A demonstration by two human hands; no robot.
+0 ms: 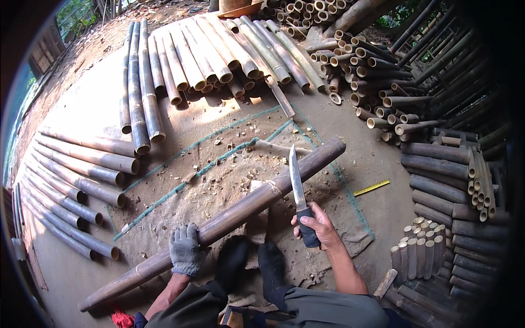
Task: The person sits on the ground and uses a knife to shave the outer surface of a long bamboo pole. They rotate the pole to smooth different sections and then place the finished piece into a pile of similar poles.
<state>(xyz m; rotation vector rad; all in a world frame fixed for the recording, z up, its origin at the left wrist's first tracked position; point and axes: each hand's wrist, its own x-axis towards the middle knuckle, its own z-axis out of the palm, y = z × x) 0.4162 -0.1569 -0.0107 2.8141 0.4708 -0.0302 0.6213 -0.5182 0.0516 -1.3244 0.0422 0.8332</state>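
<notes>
A long dark bamboo pole lies slantwise in front of me, from the lower left up to the right, over a wooden block. My left hand, in a grey knit glove, is wrapped over the pole left of my feet. Bare, my right hand grips a knife by its black handle. The long blade points up and away, and in the picture it crosses the pole; whether it touches the pole I cannot tell.
Bamboo poles lie in rows at the far side and at left. Cut bamboo pieces are stacked at right, with short upright pieces nearer. A yellow ruler lies on the ground. Chips litter a sack cloth with green edging.
</notes>
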